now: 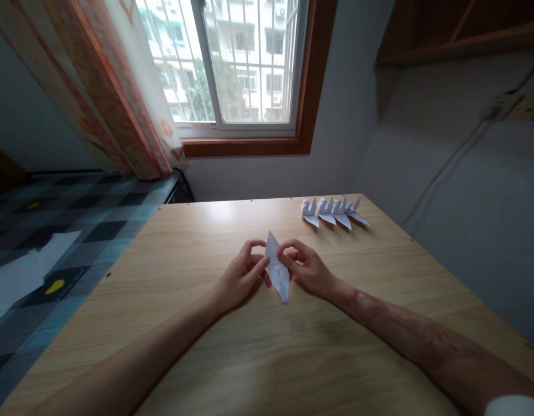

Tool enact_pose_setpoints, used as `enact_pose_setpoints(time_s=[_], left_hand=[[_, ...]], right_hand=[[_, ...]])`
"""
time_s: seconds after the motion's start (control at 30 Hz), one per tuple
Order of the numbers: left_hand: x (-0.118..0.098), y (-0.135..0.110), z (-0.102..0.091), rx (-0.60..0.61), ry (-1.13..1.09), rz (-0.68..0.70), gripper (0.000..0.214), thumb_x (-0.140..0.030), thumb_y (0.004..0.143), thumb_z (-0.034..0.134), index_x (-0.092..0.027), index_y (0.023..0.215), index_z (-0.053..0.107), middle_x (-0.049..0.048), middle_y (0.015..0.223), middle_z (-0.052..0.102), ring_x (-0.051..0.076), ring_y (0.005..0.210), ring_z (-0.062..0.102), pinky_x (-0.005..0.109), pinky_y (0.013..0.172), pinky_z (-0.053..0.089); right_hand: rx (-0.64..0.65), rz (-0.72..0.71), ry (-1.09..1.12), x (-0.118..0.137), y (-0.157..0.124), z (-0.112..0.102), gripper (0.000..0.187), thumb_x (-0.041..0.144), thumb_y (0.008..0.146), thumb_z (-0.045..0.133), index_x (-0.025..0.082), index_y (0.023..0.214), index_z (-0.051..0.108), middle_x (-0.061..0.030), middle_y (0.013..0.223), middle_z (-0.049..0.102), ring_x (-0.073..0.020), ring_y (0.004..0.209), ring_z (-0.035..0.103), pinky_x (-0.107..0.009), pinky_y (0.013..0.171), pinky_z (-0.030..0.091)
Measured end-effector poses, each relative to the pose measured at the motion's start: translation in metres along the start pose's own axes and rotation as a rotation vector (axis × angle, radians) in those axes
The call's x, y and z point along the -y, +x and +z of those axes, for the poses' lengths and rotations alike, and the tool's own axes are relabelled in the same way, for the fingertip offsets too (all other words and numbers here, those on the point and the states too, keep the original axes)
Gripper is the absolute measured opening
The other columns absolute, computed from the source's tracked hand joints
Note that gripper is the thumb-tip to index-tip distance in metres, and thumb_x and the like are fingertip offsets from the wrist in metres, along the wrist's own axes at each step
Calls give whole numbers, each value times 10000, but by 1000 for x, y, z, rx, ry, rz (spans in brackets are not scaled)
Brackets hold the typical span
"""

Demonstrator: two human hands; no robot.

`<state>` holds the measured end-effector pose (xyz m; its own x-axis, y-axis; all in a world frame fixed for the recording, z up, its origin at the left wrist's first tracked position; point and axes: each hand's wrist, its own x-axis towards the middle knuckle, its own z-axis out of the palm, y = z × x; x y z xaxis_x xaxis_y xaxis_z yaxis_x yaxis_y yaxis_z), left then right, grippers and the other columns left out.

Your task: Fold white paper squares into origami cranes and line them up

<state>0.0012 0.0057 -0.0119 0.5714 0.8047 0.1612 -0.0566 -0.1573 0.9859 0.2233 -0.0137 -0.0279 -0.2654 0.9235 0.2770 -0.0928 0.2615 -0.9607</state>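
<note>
Between my two hands is a piece of white paper (279, 276) folded into a long, narrow diamond, one point away from me and the other toward me. My left hand (248, 266) pinches its left edge with thumb and fingers. On the right edge, my right hand (302, 263) closes thumb and forefinger on the same paper. Both hands are low over the wooden table (197, 352). Toward the back right of the table, several finished paper cranes (327, 212) stand in a row.
A bed with a checked cover (89, 214) lies left of the table, with white paper sheets (28, 268) on it. Behind the table are a window (253, 75) and a curtain (106, 86). At right, a cable (444, 167) hangs along the wall beneath a wooden shelf (461, 46).
</note>
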Motion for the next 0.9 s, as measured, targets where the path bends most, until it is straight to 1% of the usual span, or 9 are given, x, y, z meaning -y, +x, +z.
enact_pose_setpoints(time_s=[0.07, 0.17, 0.33, 0.4, 0.47, 0.6, 0.7, 0.8, 0.9], left_hand=[[2, 1, -1, -35, -13, 16, 424, -521, 1053, 718, -251, 1264, 467, -22, 795, 754, 182, 683, 755, 266, 661, 579], [2, 1, -2, -88, -12, 53, 374, -488, 1043, 740, -254, 1173, 478, -35, 801, 742, 166, 668, 742, 242, 626, 552], [-6, 1, -2, -128, 92, 104, 238, -426, 1064, 675, -190, 1092, 681, 13, 865, 739, 166, 734, 734, 278, 710, 584], [-9, 1, -2, -169, 105, 114, 240, -399, 1045, 671, -175, 1105, 731, 47, 975, 767, 177, 773, 742, 300, 754, 598], [-10, 0, -1, -185, 120, 92, 258, -376, 1005, 710, -178, 1168, 736, 49, 986, 783, 180, 771, 737, 291, 737, 582], [-13, -1, 1, -161, 223, 57, 256, -326, 965, 764, -186, 1179, 748, 25, 881, 775, 156, 706, 689, 247, 670, 524], [-14, 1, 0, -159, 314, 120, 200, -353, 984, 764, -183, 1085, 799, 66, 1023, 771, 139, 722, 662, 242, 656, 518], [-12, 2, -2, -151, 355, 185, 242, -416, 1014, 751, -185, 1005, 822, 93, 1106, 740, 165, 829, 687, 256, 712, 551], [-9, 2, -3, -106, 294, 119, 297, -464, 1039, 727, -178, 995, 792, 80, 994, 759, 190, 861, 713, 272, 760, 562]], right_hand=[[5, 6, -1, 0, 1, 0, 347, 566, 1019, 748, 234, 1092, 672, 34, 740, 682, -131, 598, 600, -247, 559, 473], [20, 14, 6, -1, 1, -1, 358, 552, 1019, 743, 230, 1171, 704, 28, 774, 685, -132, 605, 618, -253, 566, 487], [16, -6, 11, -4, 0, -5, 249, 383, 1036, 686, 206, 1199, 751, 9, 816, 696, -133, 639, 637, -264, 613, 512], [-6, -25, 3, -6, -1, -6, 231, 297, 1012, 662, 205, 1200, 760, 6, 800, 714, -144, 659, 650, -282, 654, 536], [-56, -54, -34, -7, 0, -5, 237, 258, 980, 679, 209, 1195, 766, 14, 760, 713, -152, 660, 661, -293, 672, 547], [-122, -69, -41, -9, 1, -2, 209, 370, 959, 794, 205, 1087, 776, -16, 823, 761, -149, 641, 665, -283, 606, 538], [-88, -22, 35, -10, 2, 0, 326, 501, 960, 827, 202, 1044, 730, -35, 838, 791, -137, 597, 636, -264, 543, 507], [-43, 27, 76, -7, 3, -1, 409, 589, 969, 808, 211, 998, 656, 13, 678, 729, -114, 501, 554, -235, 488, 407], [-35, 52, 63, -3, 3, -2, 455, 605, 940, 838, 210, 906, 614, 57, 593, 619, -102, 497, 513, -226, 494, 359]])
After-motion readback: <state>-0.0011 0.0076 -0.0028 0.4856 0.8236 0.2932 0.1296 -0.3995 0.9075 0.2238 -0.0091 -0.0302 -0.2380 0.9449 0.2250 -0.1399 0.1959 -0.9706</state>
